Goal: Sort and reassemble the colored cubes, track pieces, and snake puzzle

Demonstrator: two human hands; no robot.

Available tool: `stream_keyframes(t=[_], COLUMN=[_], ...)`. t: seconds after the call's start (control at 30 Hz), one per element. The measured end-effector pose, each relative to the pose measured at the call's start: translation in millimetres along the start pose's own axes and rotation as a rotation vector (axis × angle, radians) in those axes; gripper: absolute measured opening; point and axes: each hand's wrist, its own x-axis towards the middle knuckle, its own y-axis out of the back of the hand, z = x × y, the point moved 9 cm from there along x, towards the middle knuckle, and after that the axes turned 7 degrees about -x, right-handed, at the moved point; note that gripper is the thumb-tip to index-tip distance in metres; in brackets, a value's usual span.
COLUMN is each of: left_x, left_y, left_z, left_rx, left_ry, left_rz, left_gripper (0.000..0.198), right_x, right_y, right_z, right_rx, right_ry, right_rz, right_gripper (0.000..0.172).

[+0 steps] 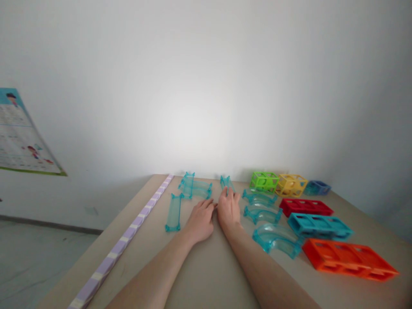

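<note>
My right hand [229, 209] reaches to the back of the table, its fingers closed over the near end of a straight, see-through teal track piece [227, 182]. The hand hides that end. Close beside it, my left hand [200, 221] rests palm down with fingers stretched forward, holding nothing I can see. Just beyond its fingertips lies a curved teal track piece [202, 189], close to a straight upright-lying one [188, 185]. Another straight teal piece [174, 212] lies left of my left hand. Three curved teal pieces [262, 213] line up right of my right hand.
Along the right stand open-frame blocks: green [264, 182], yellow [291, 185], blue [319, 187], and longer red [306, 207], teal [320, 226] and orange [349, 259] ones. A purple-and-white striped strip [128, 234] runs along the left table edge. A wall [199, 94] rises behind the table.
</note>
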Motion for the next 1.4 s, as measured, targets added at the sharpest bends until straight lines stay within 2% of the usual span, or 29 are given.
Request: stream_keyframes(t=[0.2, 0.33, 0.5, 0.73, 0.9, 1.03, 1.27, 1.4], left_x=[1.5, 1.3, 1.0, 0.7, 1.0, 0.9, 2.2, 2.4], left_y=[4.8, 6.9, 8.2, 8.1, 7.0, 7.0, 6.7, 7.1], left_z=[-12.3, -19.5, -21.5, -24.6, -22.4, -21.9, -24.8, -24.6], left_rx=[0.066, 0.082, 0.069, 0.023, 0.054, 0.065, 0.044, 0.053], left_ry=[0.128, 0.194, 0.191, 0.181, 0.180, 0.190, 0.185, 0.189], left_rz=[0.021, 0.026, 0.040, 0.070, 0.047, 0.047, 0.076, 0.079], left_gripper=[0.053, 0.060, 0.060, 0.059, 0.059, 0.057, 0.054, 0.051], right_x=[1.5, 0.6, -3.9, -8.0, -2.4, -2.3, -0.7, 7.9], right_y=[-1.4, -0.5, 8.6, 18.2, 10.0, 5.5, -11.9, -22.2], right_z=[-7.0, 1.8, 16.1, 25.5, 24.2, 22.9, -0.7, -5.5], right_rx=[0.055, 0.063, 0.025, -0.009, 0.014, 0.022, 0.091, 0.139], right_ry=[0.084, 0.005, -0.119, -0.192, -0.113, -0.110, -0.026, -0.016], right_rz=[-0.013, -0.002, 0.026, 0.073, 0.071, 0.077, 0.041, 0.018], right_gripper=[0.038, 0.036, 0.028, 0.029, 0.030, 0.037, 0.052, 0.055])
